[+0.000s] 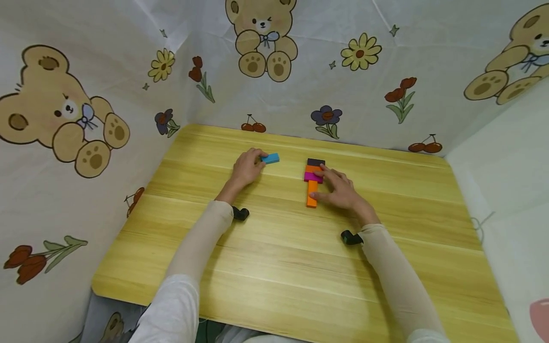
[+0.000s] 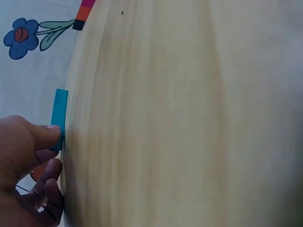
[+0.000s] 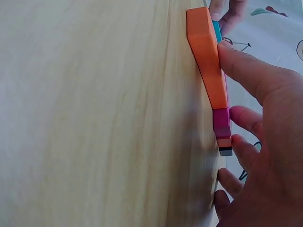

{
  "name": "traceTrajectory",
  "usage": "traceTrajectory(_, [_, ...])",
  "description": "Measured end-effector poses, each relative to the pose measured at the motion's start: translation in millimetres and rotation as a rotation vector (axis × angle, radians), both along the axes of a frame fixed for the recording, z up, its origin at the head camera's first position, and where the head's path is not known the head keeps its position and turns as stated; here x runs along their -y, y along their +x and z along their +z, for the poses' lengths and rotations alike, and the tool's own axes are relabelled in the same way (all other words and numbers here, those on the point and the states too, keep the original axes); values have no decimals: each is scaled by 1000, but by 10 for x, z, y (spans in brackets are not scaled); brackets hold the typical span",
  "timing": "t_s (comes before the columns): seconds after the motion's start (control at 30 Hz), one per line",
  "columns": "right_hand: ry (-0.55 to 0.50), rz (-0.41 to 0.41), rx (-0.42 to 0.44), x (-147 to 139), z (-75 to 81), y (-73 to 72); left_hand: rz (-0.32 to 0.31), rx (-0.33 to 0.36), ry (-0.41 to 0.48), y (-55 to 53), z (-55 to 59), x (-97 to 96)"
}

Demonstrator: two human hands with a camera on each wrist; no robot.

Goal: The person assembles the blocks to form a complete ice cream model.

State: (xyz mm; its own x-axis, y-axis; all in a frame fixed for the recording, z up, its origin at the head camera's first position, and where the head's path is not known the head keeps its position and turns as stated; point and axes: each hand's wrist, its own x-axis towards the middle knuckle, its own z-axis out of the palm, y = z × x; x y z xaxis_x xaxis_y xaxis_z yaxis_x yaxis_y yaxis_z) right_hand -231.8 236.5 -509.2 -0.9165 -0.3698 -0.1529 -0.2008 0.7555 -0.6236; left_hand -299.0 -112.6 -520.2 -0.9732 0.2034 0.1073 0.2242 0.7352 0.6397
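Observation:
My left hand [image 1: 254, 164] lies at the back middle of the yellow wooden table [image 1: 274, 271] and pinches the near end of a small blue block [image 1: 272, 158]. In the left wrist view the thumb [image 2: 46, 135] presses on that blue block [image 2: 59, 111]. To its right a row of blocks lies flat: a dark block [image 1: 315, 162], a short orange one [image 1: 311, 168], a magenta one [image 1: 310, 177] and a long orange block [image 1: 311, 199]. My right hand [image 1: 329, 185] rests against this row, thumb on the long orange block [image 3: 206, 56], fingers by the magenta block [image 3: 221, 124].
White cloth walls printed with bears and flowers [image 1: 326, 116] close in the table on the left, back and right. A black wrist camera [image 1: 240, 214] sits on each forearm. The wood shows bare in front of both hands.

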Motion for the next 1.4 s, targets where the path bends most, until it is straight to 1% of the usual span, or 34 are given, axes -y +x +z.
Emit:
traceTrajectory(0.17, [-13,-4,5,1,-7,-1,8,11,-8,-11,32,-12])
traceTrajectory(0.33, [-18,0,12,8,1,4,-18,14,2,-69,23,10])
traceTrajectory(0.53, [-32,10,21,36,-53,-11,-26,13,55,-150,-47,43])
traceTrajectory(0.63, [-34,6,15,34,-54,-11,-35,10,79,-200,-59,21])
traceTrajectory(0.73, [-40,4,18,31,-49,-2,-37,25,108,-240,-64,-18])
traceTrajectory(0.87, [-41,-1,27,39,-38,17,-13,47,129,-283,-63,-75])
traceTrajectory(1.17, [-53,-13,32,22,15,38,21,13,133,-422,-47,-215])
traceTrajectory(1.4, [-49,-27,35,-2,10,44,30,18,141,-446,-41,-290])
